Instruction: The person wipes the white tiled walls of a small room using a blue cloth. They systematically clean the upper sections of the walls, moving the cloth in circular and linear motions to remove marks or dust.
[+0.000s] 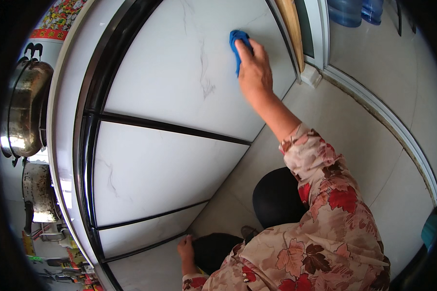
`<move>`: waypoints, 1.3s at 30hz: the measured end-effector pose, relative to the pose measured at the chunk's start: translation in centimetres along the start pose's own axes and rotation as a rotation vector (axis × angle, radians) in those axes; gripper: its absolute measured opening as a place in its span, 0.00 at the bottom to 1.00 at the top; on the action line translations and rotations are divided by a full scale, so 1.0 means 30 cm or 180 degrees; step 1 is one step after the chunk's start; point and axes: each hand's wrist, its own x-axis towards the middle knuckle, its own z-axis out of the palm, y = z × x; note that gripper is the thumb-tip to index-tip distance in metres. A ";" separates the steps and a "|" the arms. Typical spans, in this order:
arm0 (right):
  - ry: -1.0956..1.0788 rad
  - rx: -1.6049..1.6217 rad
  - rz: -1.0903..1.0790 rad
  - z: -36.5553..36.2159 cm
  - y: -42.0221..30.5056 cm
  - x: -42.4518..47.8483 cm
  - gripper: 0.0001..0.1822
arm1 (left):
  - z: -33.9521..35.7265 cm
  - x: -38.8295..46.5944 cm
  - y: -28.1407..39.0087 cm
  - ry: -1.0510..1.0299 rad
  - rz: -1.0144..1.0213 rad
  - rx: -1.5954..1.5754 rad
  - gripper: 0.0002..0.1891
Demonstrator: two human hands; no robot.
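My right hand (255,71) grips a bunched blue cloth (238,38) against a white, marble-patterned cabinet panel (174,72), towards its far right part. The panel has thin grey veins and a black frame strip (174,129) along its near edge. My left hand (186,249) is low, beside my bent knee and close to the lower black strip of the cabinet front. Its fingers are small in view and partly turned away, so their grip is unclear. A second white panel (153,171) lies between the two hands.
On the countertop (60,145) at left stand a metal pot (31,105) and a worn saucepan (40,189). Beige floor tiles (335,120) meet a sliding-door track (386,123) at right. Blue water bottles (345,12) stand beyond the door. A wooden strip (292,29) borders the cabinet.
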 end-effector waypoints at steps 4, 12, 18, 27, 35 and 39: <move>0.0354 -0.0222 0.0283 -0.001 0.089 0.109 0.24 | -0.002 -0.004 0.033 0.0025 0.0210 0.0033 0.16; -0.0017 -0.0354 0.0205 -0.013 0.065 0.044 0.27 | -0.008 -0.022 0.058 -0.0042 0.0047 -0.0154 0.16; 0.0177 -0.0364 0.0110 0.016 0.069 0.050 0.24 | -0.011 -0.008 0.027 0.0021 0.0213 0.0176 0.17; -0.0003 -0.0226 0.0291 -0.026 0.033 0.091 0.27 | -0.007 -0.004 0.018 0.0030 0.0227 0.0157 0.18; 0.0164 -0.0237 0.0073 -0.023 0.041 0.075 0.26 | 0.002 0.002 0.039 -0.0031 0.0144 0.0245 0.17; -0.0074 -0.0255 0.0029 -0.028 0.030 0.043 0.26 | 0.006 -0.011 0.149 0.0009 0.0297 0.0252 0.17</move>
